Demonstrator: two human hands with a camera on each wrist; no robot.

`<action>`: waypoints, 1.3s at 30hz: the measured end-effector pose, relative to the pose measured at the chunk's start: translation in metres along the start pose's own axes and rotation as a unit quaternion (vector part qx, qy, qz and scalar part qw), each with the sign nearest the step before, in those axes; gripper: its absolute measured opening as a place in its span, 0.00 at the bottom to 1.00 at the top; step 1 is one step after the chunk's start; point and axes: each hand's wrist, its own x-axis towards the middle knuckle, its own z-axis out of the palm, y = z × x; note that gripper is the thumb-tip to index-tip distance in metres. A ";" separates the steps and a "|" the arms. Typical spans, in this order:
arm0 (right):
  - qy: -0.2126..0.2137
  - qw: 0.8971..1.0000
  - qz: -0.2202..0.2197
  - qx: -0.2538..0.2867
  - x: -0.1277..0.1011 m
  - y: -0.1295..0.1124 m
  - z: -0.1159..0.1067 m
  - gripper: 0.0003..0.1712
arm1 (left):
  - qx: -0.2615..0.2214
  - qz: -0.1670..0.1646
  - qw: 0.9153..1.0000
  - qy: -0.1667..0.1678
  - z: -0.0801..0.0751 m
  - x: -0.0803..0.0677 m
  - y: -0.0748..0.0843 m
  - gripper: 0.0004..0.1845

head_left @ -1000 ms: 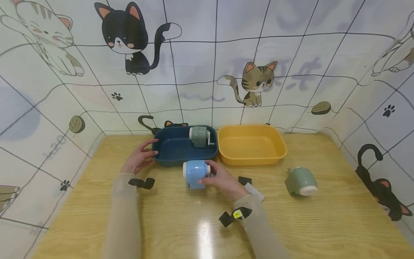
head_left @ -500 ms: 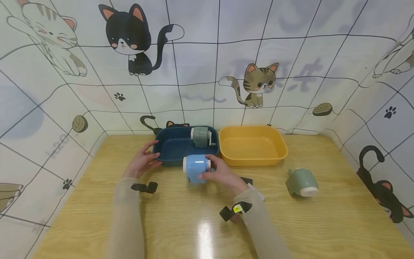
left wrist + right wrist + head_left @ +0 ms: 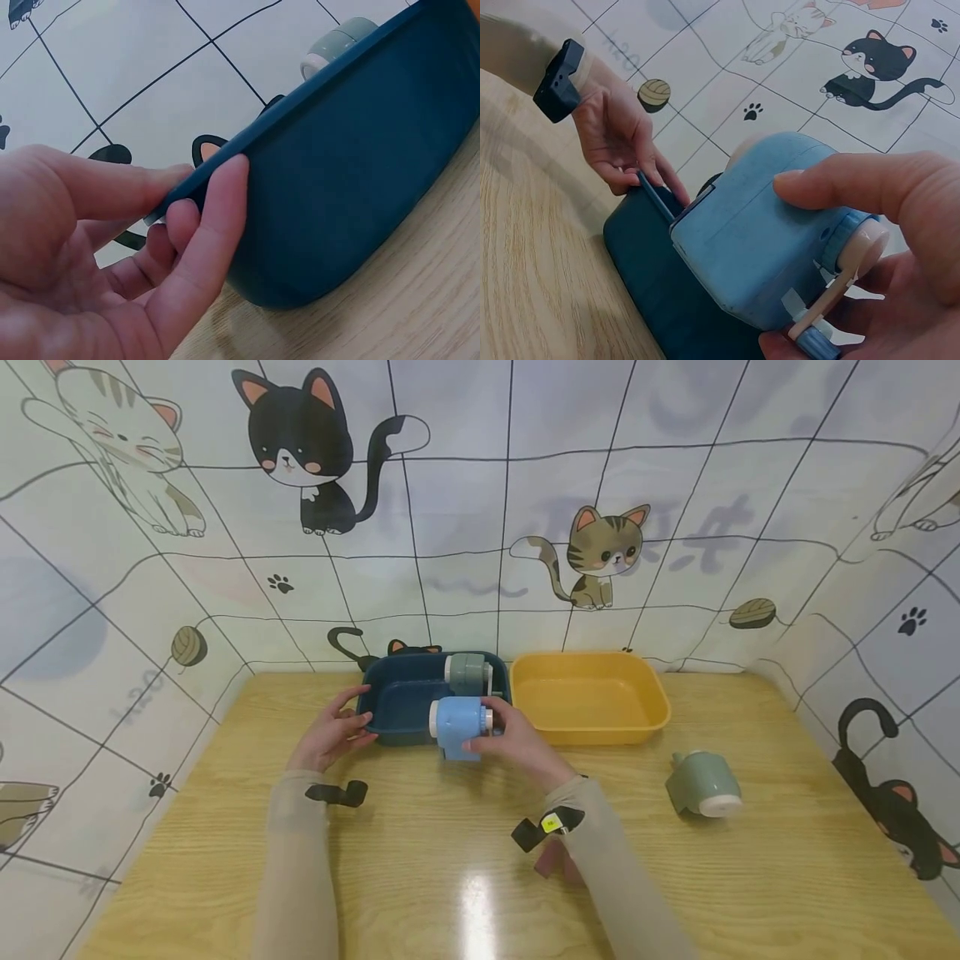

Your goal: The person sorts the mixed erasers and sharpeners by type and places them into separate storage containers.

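My right hand [image 3: 513, 745] grips a light blue crank pencil sharpener [image 3: 459, 727] and holds it above the table, over the front rim of the dark blue bin [image 3: 401, 737]. In the right wrist view, the thumb lies on the sharpener's body [image 3: 742, 225], and its crank handle [image 3: 826, 304] points toward the palm. My left hand [image 3: 330, 735] holds the bin's left end. The left wrist view shows the thumb and fingers [image 3: 225, 195] pinching the bin's rim. Inside the bin, at its right end, lies a grey-green pencil sharpener [image 3: 465, 672], partly hidden by the blue one.
A yellow bin [image 3: 592, 735] stands right beside the blue one. Farther right on the wooden table [image 3: 420, 860] lies another green sharpener [image 3: 705, 783]. A reddish piece [image 3: 551, 858] shows partly under the right wrist. Cat-patterned walls [image 3: 465, 527] stand behind and at both sides.
My right hand has lifted the blue pencil sharpener from the table and moved it forward, up to the dark blue bin's front rim. The left hand keeps its hold on the bin.
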 end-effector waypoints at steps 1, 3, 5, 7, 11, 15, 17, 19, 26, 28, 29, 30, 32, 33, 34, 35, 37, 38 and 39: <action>0.001 1.000 -0.002 -0.001 0.001 0.000 0.000 0.44 | 0.000 0.003 1.000 0.001 0.000 0.001 -0.001 0.33; 0.003 1.000 -0.004 -0.003 0.001 -0.002 0.000 0.44 | -0.004 0.007 1.000 -0.003 -0.001 0.001 -0.003 0.33; 0.001 1.000 -0.008 -0.003 0.002 -0.003 -0.001 0.44 | -0.009 0.009 1.000 -0.004 0.000 0.001 -0.003 0.32; -0.003 1.000 -0.007 -0.004 0.002 -0.004 -0.001 0.44 | -0.013 0.007 1.000 -0.006 0.000 0.001 -0.003 0.32; -0.007 1.000 -0.005 -0.008 0.003 -0.008 -0.002 0.45 | -0.026 -0.001 1.000 -0.007 0.001 0.000 -0.002 0.32; -0.006 1.000 -0.006 -0.018 0.005 -0.012 -0.003 0.44 | -0.031 -0.007 0.999 -0.015 0.000 -0.001 0.000 0.33; -0.005 1.000 -0.005 -0.020 0.007 -0.013 -0.004 0.43 | -0.028 -0.009 0.999 -0.020 -0.001 -0.001 0.000 0.33; -0.005 1.000 -0.003 -0.019 0.009 -0.013 -0.005 0.42 | -0.021 -0.010 0.999 -0.025 -0.002 -0.001 0.000 0.33; 0.001 1.000 -0.013 -0.024 0.019 -0.009 -0.007 0.41 | -0.007 -0.015 0.999 -0.034 -0.005 0.002 0.000 0.32; 0.000 1.000 -0.012 -0.028 0.023 -0.008 -0.008 0.43 | -0.005 -0.015 0.999 -0.033 -0.006 0.003 -0.001 0.33; -0.002 0.999 -0.012 -0.031 0.025 -0.007 -0.009 0.43 | -0.004 -0.016 0.999 -0.031 -0.006 0.003 -0.001 0.33; -0.004 0.999 -0.012 -0.037 0.026 -0.006 -0.009 0.43 | -0.004 -0.017 0.999 -0.029 -0.007 0.004 -0.001 0.33; -0.010 0.999 -0.011 -0.045 0.029 -0.006 -0.010 0.44 | -0.002 -0.018 1.000 -0.024 -0.007 0.004 -0.001 0.32; -0.012 0.999 -0.011 -0.047 0.031 -0.006 -0.011 0.44 | -0.002 -0.018 1.000 -0.022 -0.007 0.003 -0.001 0.32; -0.014 0.999 -0.012 -0.048 0.033 -0.005 -0.011 0.44 | -0.002 -0.018 1.000 -0.020 -0.007 0.003 -0.001 0.32; -0.016 0.999 -0.012 -0.049 0.034 -0.005 -0.012 0.44 | -0.001 -0.018 1.000 -0.018 -0.006 0.003 -0.001 0.32; -0.018 0.999 -0.011 -0.050 0.038 -0.007 -0.013 0.45 | -0.001 -0.016 1.000 -0.016 -0.006 0.003 -0.002 0.31; -0.019 0.999 -0.011 -0.050 0.041 -0.007 -0.014 0.45 | -0.001 -0.014 1.000 -0.019 -0.007 0.003 -0.002 0.31; -0.019 0.998 -0.010 -0.052 0.043 -0.007 -0.014 0.45 | -0.002 -0.013 1.000 -0.018 -0.007 0.003 -0.003 0.31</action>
